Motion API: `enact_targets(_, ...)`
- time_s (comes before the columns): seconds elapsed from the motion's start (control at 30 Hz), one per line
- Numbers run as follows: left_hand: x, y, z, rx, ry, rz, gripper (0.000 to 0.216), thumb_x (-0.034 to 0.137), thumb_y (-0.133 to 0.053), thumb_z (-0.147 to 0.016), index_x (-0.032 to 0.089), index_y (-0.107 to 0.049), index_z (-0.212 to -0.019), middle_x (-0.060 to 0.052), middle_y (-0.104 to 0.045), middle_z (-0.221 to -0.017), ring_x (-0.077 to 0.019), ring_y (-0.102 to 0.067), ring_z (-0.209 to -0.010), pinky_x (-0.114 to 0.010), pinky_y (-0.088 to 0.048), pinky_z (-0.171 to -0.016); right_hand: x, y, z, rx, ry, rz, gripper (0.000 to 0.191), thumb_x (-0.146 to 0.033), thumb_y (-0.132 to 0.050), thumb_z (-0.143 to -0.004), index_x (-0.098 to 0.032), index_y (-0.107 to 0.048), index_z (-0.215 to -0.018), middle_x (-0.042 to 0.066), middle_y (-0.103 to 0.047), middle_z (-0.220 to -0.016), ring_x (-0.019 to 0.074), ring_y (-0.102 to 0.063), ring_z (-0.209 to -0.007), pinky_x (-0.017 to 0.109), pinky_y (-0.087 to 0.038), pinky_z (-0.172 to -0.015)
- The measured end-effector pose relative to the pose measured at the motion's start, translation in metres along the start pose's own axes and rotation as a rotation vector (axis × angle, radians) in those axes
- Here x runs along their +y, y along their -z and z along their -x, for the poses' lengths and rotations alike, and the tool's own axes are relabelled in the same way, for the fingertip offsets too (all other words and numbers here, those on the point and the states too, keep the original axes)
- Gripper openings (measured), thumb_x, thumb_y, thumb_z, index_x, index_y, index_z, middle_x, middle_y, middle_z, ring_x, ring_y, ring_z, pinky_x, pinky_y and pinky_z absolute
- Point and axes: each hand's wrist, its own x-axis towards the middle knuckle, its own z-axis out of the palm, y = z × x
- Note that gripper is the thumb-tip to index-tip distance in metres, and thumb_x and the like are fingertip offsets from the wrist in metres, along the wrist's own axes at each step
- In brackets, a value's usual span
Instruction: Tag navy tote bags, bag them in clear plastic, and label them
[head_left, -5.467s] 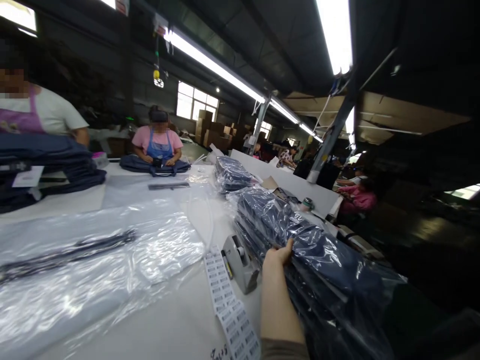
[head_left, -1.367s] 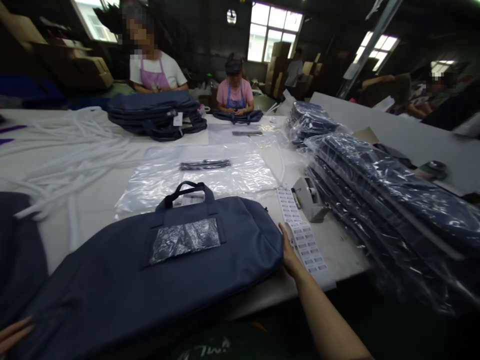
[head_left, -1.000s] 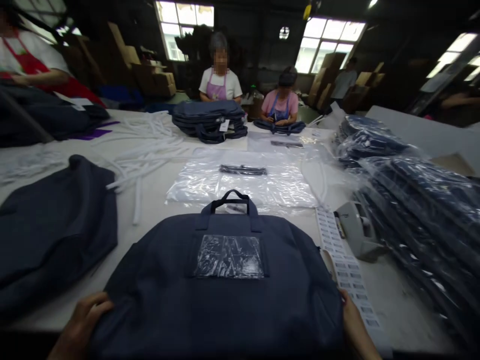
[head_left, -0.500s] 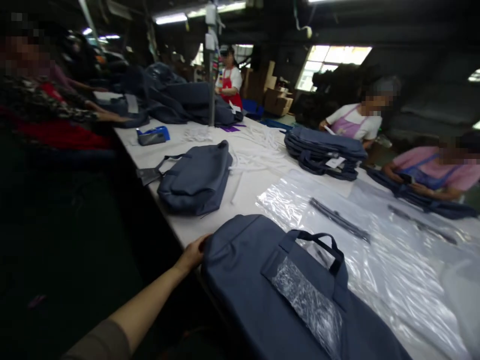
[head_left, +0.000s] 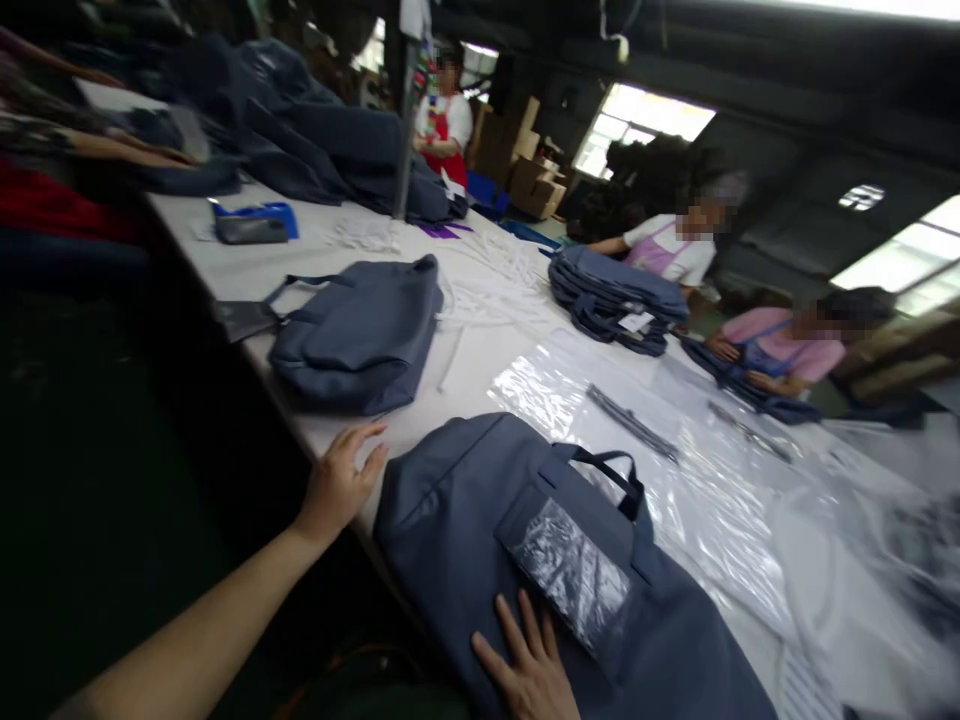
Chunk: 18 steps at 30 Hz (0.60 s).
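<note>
A large dark blue bag point(head_left: 450, 500) lies flat along the near table edge, its strap handle point(head_left: 604, 465) pointing away from me. On its upper side is a dark panel with a clear plastic-wrapped piece point(head_left: 574, 560). My right hand point(head_left: 529, 665) rests on the bag just below that panel, fingers spread. Beside the bag's left end, my left hand point(head_left: 346, 475) is off the fabric at the table edge, thumb and fingers apart with nothing in them. Further up the table, a second blue bag point(head_left: 356, 335) lies with its handle to the left.
Clear plastic bags point(head_left: 712, 500) spread over the white table point(head_left: 232, 265) right of the bag, with dark strips on them. A blue tape dispenser point(head_left: 255, 223), white straps point(head_left: 495, 290) and a stack of folded bags point(head_left: 615, 285) lie farther off. Several co-workers sit or stand around.
My left hand has let go of the bag's end and moved slightly off to its left. My right hand has come into view and lies on the bag. The view has shifted right.
</note>
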Motion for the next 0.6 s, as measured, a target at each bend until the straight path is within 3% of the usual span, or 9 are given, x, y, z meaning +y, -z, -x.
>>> enact_targets(0.03, 0.018, -0.003, 0.0, -0.103, -0.314, -0.087, 0.04, 0.041, -0.051, -0.087, 0.02, -0.061, -0.12, -0.008, -0.058, -0.126, -0.0255, -0.048, -0.123, -0.041, -0.03, -0.112, -0.006, 0.01, 0.003, -0.022, -0.017, -0.043, 0.082, -0.056, -0.069, -0.073, -0.045, -0.029, -0.143, 0.009, -0.019, -0.156, 0.0513, -0.018, -0.137, 0.078, -0.023, -0.1)
enact_targets(0.1, 0.039, -0.022, 0.002, -0.485, -0.778, -0.26, 0.046, 0.043, -0.054, -0.089, 0.033, -0.052, -0.133, -0.001, -0.047, -0.142, -0.0269, -0.031, -0.137, -0.047, -0.012, -0.118, -0.019, 0.035, 0.006, -0.052, -0.038, -0.139, 0.086, -0.063, -0.067, -0.071, -0.045, -0.025, -0.144, 0.005, -0.008, -0.159, 0.0476, -0.004, -0.141, 0.076, -0.011, -0.104)
enact_targets(0.17, 0.032, -0.052, 0.006, -0.857, -0.978, -0.442, 0.054, 0.046, -0.061, -0.085, 0.04, -0.045, -0.137, 0.0, -0.039, -0.147, -0.0327, -0.022, -0.141, -0.057, 0.0, -0.115, -0.029, 0.062, 0.009, -0.041, -0.045, -0.223, 0.08, -0.067, -0.059, -0.076, -0.045, -0.025, -0.144, 0.003, -0.008, -0.159, 0.0418, -0.002, -0.143, 0.071, -0.006, -0.109)
enact_targets(0.2, 0.021, -0.068, 0.007, -0.982, -0.975, -0.524, 0.054, 0.046, -0.062, -0.085, 0.041, -0.046, -0.136, -0.001, -0.038, -0.147, -0.0352, -0.021, -0.141, -0.06, 0.001, -0.114, -0.031, 0.074, 0.014, -0.034, -0.042, -0.267, 0.075, -0.068, -0.055, -0.079, -0.044, -0.027, -0.144, 0.003, -0.012, -0.159, 0.0384, -0.005, -0.144, 0.067, -0.006, -0.112)
enact_targets(0.27, -0.002, -0.092, 0.005, -1.103, -0.915, -0.662, 0.052, 0.042, -0.057, -0.089, 0.041, -0.041, -0.138, -0.002, -0.031, -0.15, -0.036, -0.018, -0.142, -0.063, -0.001, -0.112, -0.032, 0.095, 0.032, -0.021, -0.061, -0.337, 0.067, -0.067, -0.047, -0.085, -0.039, -0.032, -0.144, 0.005, -0.022, -0.157, 0.0324, -0.018, -0.143, 0.057, -0.012, -0.116)
enact_targets(0.33, -0.01, -0.1, -0.002, -1.176, -0.879, -0.74, 0.052, 0.042, -0.05, -0.092, 0.044, -0.032, -0.141, -0.001, -0.025, -0.152, -0.0352, -0.013, -0.143, -0.064, -0.002, -0.111, -0.026, 0.111, 0.065, -0.014, -0.136, -0.338, 0.061, -0.064, -0.044, -0.088, -0.037, -0.037, -0.142, 0.008, -0.029, -0.154, 0.0313, -0.025, -0.141, 0.054, -0.016, -0.116)
enact_targets(0.4, 0.001, -0.095, -0.007, -1.269, -0.858, -0.809, 0.053, 0.047, -0.048, -0.092, 0.046, -0.028, -0.142, -0.002, -0.02, -0.153, -0.0363, -0.009, -0.143, -0.066, -0.003, -0.11, -0.017, 0.118, 0.103, -0.016, -0.212, -0.278, 0.056, -0.061, -0.044, -0.09, -0.039, -0.038, -0.141, 0.008, -0.03, -0.154, 0.0348, -0.024, -0.141, 0.061, -0.015, -0.114)
enact_targets(0.5, 0.024, -0.081, 0.001, -1.384, -0.823, -0.918, 0.061, 0.055, -0.054, -0.086, 0.05, -0.027, -0.14, -0.006, -0.012, -0.154, -0.0402, -0.002, -0.141, -0.069, -0.003, -0.108, 0.001, 0.101, 0.143, -0.023, -0.167, -0.165, 0.059, -0.061, -0.048, -0.088, -0.043, -0.033, -0.142, 0.007, -0.029, -0.154, 0.0381, -0.025, -0.14, 0.068, -0.021, -0.109)
enact_targets(0.6, 0.008, -0.076, 0.02, -1.279, -0.872, -0.952, 0.076, 0.06, -0.067, -0.073, 0.047, -0.031, -0.139, -0.009, -0.013, -0.154, -0.0438, -0.004, -0.14, -0.071, -0.004, -0.107, 0.013, 0.058, 0.152, 0.119, -0.075, 0.018, 0.057, -0.051, -0.053, -0.089, -0.044, -0.033, -0.142, 0.006, -0.041, -0.147, 0.0345, -0.041, -0.133, 0.06, -0.041, -0.102)
